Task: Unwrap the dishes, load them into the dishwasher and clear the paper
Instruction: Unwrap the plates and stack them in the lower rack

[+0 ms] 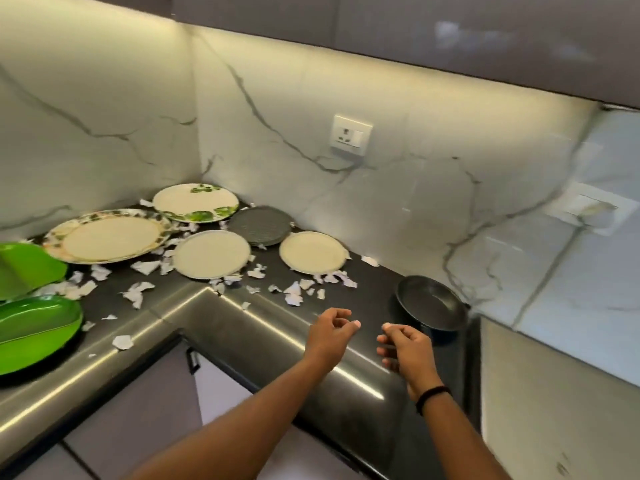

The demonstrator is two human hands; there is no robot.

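Several plates lie flat on the dark corner counter (242,327): a large leaf-rimmed plate (107,237), a green-leaf plate (195,202), two cream plates (211,254) (313,252) and a dark grey ribbed plate (260,225). A black bowl (431,308) stands at the right near the wall. Two green dishes (34,327) (24,268) sit at the left edge. Torn white paper scraps (136,292) lie scattered among them. My left hand (330,332) and my right hand (403,348) hover over the counter's front edge, fingers loosely curled, holding nothing.
A marble-look backsplash with a wall socket (351,135) rises behind the counter. Grey cabinet doors (138,403) with a dark handle (192,358) are below. Dark upper cabinets hang overhead. A light panel (554,375) stands at the right.
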